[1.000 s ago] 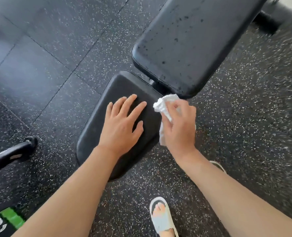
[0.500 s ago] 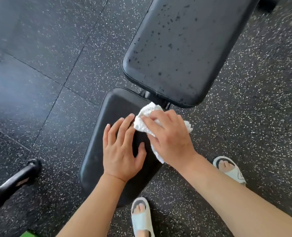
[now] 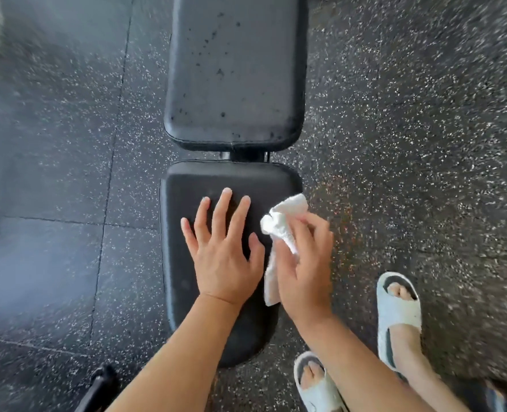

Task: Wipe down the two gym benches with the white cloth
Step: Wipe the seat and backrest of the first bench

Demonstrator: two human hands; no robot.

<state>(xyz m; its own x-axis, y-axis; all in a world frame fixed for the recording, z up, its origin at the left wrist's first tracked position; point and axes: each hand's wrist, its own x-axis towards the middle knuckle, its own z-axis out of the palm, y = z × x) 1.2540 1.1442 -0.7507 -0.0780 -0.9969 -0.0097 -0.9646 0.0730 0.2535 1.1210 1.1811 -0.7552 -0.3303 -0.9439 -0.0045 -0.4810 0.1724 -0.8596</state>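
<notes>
**Cloth at the seat's right edge**

The left hand (image 3: 224, 257) lies flat on the seat pad (image 3: 187, 203) of the black bench, fingers straight and spread, palm down near the middle of the pad. It holds nothing.

The right hand (image 3: 304, 269) grasps the white cloth (image 3: 279, 224), its fingers curled round the bunched fabric. The cloth sits at the right edge of the seat pad, just beside the left thumb. Its crumpled upper part sticks out above the fingers, and a loose tail hangs down along the inner side of the palm, over the pad's right edge. Whether the cloth presses on the pad surface or only on its side cannot be told.

Beyond the seat pad, across a narrow gap where the frame's bracket shows, lies the back pad (image 3: 234, 69). Dark specks dot its surface.

The bench stands on a dark speckled floor (image 3: 410, 129). Two feet in pale sandals stand to the right of the seat pad: one (image 3: 398, 316) well beside the pad's near right corner, the other (image 3: 317, 385) at the lower edge of the view. A black bar (image 3: 100, 388) shows at the lower left.
</notes>
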